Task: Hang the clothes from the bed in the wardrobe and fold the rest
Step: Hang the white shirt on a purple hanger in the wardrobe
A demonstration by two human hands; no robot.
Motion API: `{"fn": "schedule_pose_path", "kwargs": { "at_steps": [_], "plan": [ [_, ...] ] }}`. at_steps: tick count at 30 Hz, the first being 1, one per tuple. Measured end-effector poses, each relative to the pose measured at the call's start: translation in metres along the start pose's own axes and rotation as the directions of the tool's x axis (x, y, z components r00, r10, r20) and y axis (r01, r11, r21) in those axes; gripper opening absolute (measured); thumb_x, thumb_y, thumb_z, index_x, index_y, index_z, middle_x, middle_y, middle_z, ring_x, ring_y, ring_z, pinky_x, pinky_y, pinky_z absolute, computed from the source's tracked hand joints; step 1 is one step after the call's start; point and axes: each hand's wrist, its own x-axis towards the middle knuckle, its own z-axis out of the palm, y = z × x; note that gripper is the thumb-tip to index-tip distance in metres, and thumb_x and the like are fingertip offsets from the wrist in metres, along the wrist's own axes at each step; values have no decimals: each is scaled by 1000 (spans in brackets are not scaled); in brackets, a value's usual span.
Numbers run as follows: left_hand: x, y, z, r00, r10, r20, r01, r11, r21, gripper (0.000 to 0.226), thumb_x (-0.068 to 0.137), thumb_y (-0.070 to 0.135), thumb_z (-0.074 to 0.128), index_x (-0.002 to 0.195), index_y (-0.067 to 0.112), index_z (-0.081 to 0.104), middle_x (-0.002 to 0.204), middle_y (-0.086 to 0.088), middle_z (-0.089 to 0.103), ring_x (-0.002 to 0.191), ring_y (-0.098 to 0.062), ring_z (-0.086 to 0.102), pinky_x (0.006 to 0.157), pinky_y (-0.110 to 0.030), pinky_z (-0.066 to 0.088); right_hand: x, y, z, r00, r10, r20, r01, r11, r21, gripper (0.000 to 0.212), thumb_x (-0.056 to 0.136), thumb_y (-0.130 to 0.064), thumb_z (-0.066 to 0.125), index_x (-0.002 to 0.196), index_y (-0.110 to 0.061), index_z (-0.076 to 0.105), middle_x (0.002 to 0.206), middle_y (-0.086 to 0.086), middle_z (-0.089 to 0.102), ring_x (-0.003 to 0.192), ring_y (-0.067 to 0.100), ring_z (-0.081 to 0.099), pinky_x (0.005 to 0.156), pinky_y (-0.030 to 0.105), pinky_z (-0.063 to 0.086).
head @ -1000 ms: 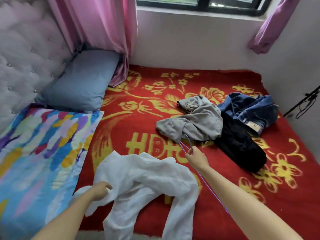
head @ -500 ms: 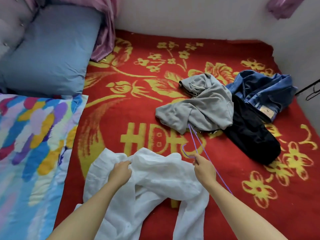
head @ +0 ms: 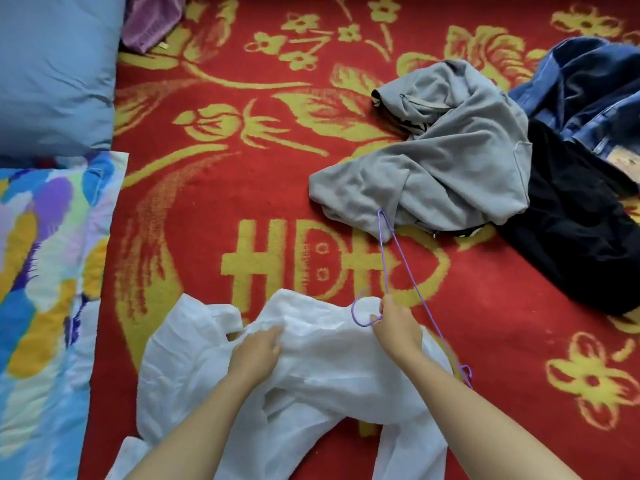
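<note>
A white thin garment (head: 311, 368) lies crumpled on the red and yellow blanket (head: 259, 209) near the bed's front edge. My left hand (head: 258, 351) grips a fold of its fabric near the middle. My right hand (head: 394, 327) pinches a purple wire hanger (head: 391, 258) at the neck below its hook, just over the garment's right side; the far end of the hanger touches a grey sweatshirt (head: 446, 161). Beyond it lie a black garment (head: 571, 237) and blue jeans (head: 588, 88).
A blue pillow (head: 52, 71) lies at the far left. A colourful patterned quilt (head: 45, 289) covers the left side of the bed. A bit of purple curtain (head: 152, 19) hangs at the top left.
My left hand moved up from the garment's left edge to its middle and took hold of a fold. My right hand drew the hanger closer over the white garment. The view tilted down.
</note>
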Motion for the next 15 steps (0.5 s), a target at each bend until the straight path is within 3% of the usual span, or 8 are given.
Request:
{"fn": "schedule_pose_path", "kwargs": {
  "at_steps": [3,5,7,9,12,13,15],
  "plan": [
    [-23,-1,34,998,58,22,-61,985,162,37,94,26,38,127,35,51,125,8,53,117,-15,46,85,-29,41,3,-3,20,997,-7,74,7,1000,5,20,88,-17,53,90,-19,33,103,5,58,103,29,48,65,32,33],
    [-40,1,50,996,66,52,-74,983,169,37,96,27,36,131,34,49,131,9,48,122,-14,42,88,-28,39,-2,1,28,993,-30,111,33,999,-23,19,86,-5,44,90,-19,31,100,6,57,97,30,48,63,33,31],
    [-55,2,58,998,22,54,-29,989,144,39,97,26,35,135,33,44,135,9,44,121,-13,43,88,-27,40,-10,7,30,993,-60,104,63,997,-34,21,82,2,36,89,-18,30,83,4,51,90,31,47,61,35,32],
    [-66,5,57,997,-72,-34,72,997,-6,44,97,24,36,141,31,35,138,5,38,112,-16,51,78,-28,45,-20,12,25,997,-62,53,63,998,-27,21,80,4,35,87,-17,34,68,-3,33,90,32,47,61,36,33],
    [-67,8,51,952,-283,-118,241,928,-286,59,99,31,38,150,30,8,151,-5,21,104,-25,59,66,-28,41,-31,15,8,997,-27,-78,30,999,35,20,82,0,45,79,-19,39,67,-5,26,95,32,47,60,34,31],
    [-66,10,46,943,-329,-55,285,881,-377,64,98,34,38,150,30,0,153,-8,20,108,-28,58,67,-28,41,-39,17,0,993,-28,-111,36,997,74,26,82,-2,50,72,-22,35,66,-6,27,93,31,46,60,34,30],
    [-62,14,41,939,-309,153,344,818,-460,72,97,35,43,150,29,-6,146,-13,36,111,-33,57,72,-30,45,-52,20,-15,983,-59,-175,89,982,169,42,79,-3,55,62,-26,25,63,-4,31,85,27,42,57,32,28]
  ]
}}
